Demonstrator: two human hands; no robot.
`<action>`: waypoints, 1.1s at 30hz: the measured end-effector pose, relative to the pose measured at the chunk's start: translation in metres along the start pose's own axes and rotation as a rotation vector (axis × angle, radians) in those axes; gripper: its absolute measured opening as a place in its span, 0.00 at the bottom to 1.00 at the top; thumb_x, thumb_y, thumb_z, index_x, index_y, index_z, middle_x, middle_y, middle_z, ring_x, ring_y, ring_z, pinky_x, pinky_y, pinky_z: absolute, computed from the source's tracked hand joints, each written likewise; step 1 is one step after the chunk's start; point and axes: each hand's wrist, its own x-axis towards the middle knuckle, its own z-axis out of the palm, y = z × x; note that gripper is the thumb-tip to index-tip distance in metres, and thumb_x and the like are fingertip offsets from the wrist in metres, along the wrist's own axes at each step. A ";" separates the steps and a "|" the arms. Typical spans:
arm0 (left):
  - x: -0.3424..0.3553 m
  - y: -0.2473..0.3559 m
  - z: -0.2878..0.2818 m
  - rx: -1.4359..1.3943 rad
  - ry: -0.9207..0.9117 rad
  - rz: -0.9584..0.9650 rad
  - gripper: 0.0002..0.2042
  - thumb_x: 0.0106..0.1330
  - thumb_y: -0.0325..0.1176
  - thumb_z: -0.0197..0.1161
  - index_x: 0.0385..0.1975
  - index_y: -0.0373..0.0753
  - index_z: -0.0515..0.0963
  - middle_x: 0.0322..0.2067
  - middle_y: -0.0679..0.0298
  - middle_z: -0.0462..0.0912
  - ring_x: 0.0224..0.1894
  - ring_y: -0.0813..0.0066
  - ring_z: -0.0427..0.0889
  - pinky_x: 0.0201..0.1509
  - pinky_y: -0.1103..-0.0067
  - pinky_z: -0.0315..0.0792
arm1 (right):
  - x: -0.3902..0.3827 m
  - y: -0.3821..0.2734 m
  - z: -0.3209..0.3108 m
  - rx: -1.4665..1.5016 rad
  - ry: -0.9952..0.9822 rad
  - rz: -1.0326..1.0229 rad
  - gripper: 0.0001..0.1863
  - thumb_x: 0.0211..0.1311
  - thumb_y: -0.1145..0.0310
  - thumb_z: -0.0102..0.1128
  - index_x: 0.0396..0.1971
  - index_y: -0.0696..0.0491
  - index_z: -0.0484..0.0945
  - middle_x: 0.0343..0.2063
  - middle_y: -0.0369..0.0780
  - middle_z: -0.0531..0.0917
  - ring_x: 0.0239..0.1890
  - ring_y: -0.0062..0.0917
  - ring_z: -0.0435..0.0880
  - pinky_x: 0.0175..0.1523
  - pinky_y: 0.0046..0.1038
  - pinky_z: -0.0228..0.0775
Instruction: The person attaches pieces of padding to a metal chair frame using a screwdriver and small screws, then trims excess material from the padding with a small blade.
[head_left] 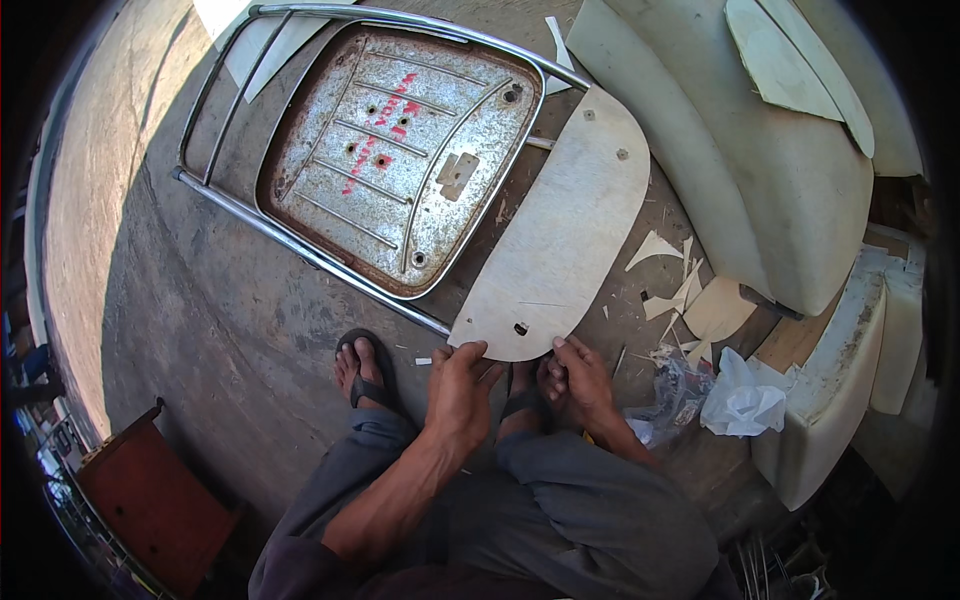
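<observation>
A chrome tube chair frame (237,215) lies on the floor with a rusty metal seat pan (395,170) marked in red. Across its right end is a pale rounded board (550,225) with holes near its ends. My left hand (458,395) pinches the near left corner of the board at the frame's lower tube. My right hand (580,385) pinches the board's near right edge, thumb on top.
Large cream padded pieces (735,170) fill the right side, with pale offcuts (655,250) and a crumpled white bag (742,400) beside them. A red-brown metal object (150,500) stands at lower left. My sandalled feet (355,365) are just below the frame.
</observation>
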 end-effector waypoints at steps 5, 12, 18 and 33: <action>0.016 -0.019 -0.008 -0.212 -0.227 0.015 0.23 0.67 0.30 0.60 0.62 0.41 0.65 0.57 0.58 0.75 0.62 0.61 0.74 0.69 0.57 0.67 | 0.004 -0.001 0.002 0.116 -0.049 0.029 0.14 0.75 0.57 0.60 0.37 0.52 0.72 0.21 0.32 0.71 0.16 0.15 0.66 0.24 0.25 0.65; 0.018 -0.035 -0.001 -0.178 -0.243 0.089 0.22 0.69 0.25 0.59 0.63 0.39 0.67 0.58 0.58 0.78 0.64 0.62 0.76 0.70 0.57 0.68 | 0.007 -0.005 0.005 0.059 -0.015 0.051 0.15 0.75 0.56 0.61 0.34 0.51 0.71 0.21 0.33 0.72 0.16 0.15 0.66 0.24 0.25 0.65; 0.022 -0.032 0.012 -0.066 -0.147 0.113 0.17 0.75 0.22 0.56 0.62 0.36 0.68 0.53 0.57 0.81 0.56 0.64 0.83 0.62 0.63 0.78 | 0.006 -0.005 0.004 0.062 -0.053 0.029 0.15 0.75 0.56 0.60 0.36 0.52 0.72 0.21 0.33 0.73 0.18 0.16 0.68 0.25 0.24 0.66; 0.026 -0.025 0.014 0.043 -0.155 0.140 0.17 0.74 0.22 0.57 0.62 0.32 0.70 0.53 0.55 0.83 0.55 0.62 0.84 0.61 0.64 0.79 | -0.001 -0.017 -0.011 -0.707 0.173 -0.162 0.17 0.76 0.56 0.60 0.38 0.58 0.80 0.29 0.39 0.83 0.25 0.21 0.79 0.32 0.25 0.71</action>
